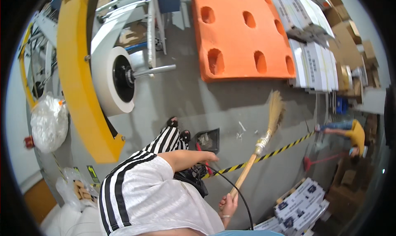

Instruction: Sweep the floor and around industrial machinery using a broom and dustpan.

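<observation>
My right hand (228, 205) is closed round the wooden handle of a straw broom (275, 108). Its pale bristles point away from me over the grey floor, and clear wrapping binds the base of the head. Across the red handle of a black dustpan (211, 140) lies my left hand (212, 156), which appears closed on it, with the fingers partly hidden. Some debris shows inside the pan, which stands near my feet. White scraps (241, 126) lie on the floor between dustpan and broom. A black cable hangs beside my right forearm.
A large orange plastic pallet (235, 34) stands ahead. Left are a yellow machine frame (76, 71) and a white roll (109, 81) on a shaft. Stacked boxes (315, 64) line the right, more boxes (299, 207) nearer. Black-yellow tape (284, 148) crosses the floor. Another person (357, 137) holds a red long-handled tool.
</observation>
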Motion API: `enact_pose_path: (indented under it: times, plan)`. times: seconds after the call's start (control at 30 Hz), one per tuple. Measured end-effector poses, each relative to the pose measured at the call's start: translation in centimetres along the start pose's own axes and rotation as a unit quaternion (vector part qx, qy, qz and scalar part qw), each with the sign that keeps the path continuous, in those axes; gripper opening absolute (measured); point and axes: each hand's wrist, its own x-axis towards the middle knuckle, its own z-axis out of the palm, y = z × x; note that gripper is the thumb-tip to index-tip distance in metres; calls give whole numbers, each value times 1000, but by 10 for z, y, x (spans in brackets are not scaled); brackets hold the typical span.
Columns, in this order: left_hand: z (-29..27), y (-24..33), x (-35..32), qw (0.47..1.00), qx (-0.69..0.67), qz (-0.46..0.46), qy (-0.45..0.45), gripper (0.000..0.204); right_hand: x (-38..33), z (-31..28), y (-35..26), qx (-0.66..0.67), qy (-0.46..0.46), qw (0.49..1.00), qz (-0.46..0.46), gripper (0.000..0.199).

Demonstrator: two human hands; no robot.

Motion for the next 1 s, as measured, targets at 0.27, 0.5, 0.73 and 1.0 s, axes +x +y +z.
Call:
enact_pose_path:
  times: [0.27,0.5,0.73,1.0]
  plan:
    - [-158,57,-100,934,-257,-245,-48,49,59,88,-124,-288,-97,945,-120,53]
    - [-230,45,-141,923,-355,-148,14,39,105,238,-213,-599,-150,673,-407,49]
    - [-302,79,-187,846,-484,-89,204,49,219,432,-272,-711,-208,519,-427,47]
    - [-315,49,-180,791,-533,34,299,33,331,645,-292,-723,-246,476,-435,36]
